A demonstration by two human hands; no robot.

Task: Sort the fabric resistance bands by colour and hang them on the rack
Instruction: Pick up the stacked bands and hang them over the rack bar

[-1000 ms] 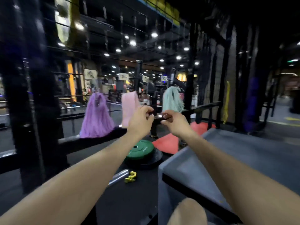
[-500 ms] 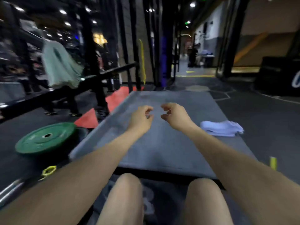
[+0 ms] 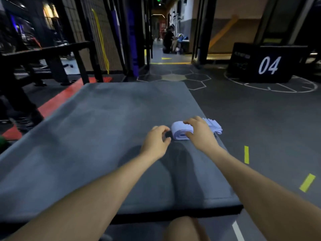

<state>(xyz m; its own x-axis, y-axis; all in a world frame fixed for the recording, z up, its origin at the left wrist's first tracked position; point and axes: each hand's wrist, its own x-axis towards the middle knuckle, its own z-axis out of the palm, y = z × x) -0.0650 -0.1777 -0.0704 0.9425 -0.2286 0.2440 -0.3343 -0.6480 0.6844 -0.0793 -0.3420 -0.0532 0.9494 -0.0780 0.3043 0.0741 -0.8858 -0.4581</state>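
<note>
A pile of pale lilac-white fabric bands (image 3: 180, 131) lies near the right edge of the grey mat (image 3: 97, 133). My right hand (image 3: 199, 133) grips the front part of the pile, thumb below and fingers over the top; more bands (image 3: 214, 126) fan out behind the hand. Just left of the pile hovers my left hand (image 3: 156, 141) with fingers loosely curled, holding nothing. The black rack bar (image 3: 46, 50) runs along the upper left; no hung bands show in this view.
A black box marked 04 (image 3: 267, 64) stands on the floor at the upper right. A person (image 3: 169, 40) crouches far down the corridor. Yellow tape marks (image 3: 246, 154) lie on the dark floor right of the mat. My knee (image 3: 184, 228) shows at the bottom.
My view swung right from the rack, where purple, pink and green bands hang, down to the mat. Both hands left the rack bar; my right hand took hold of the pale bands.
</note>
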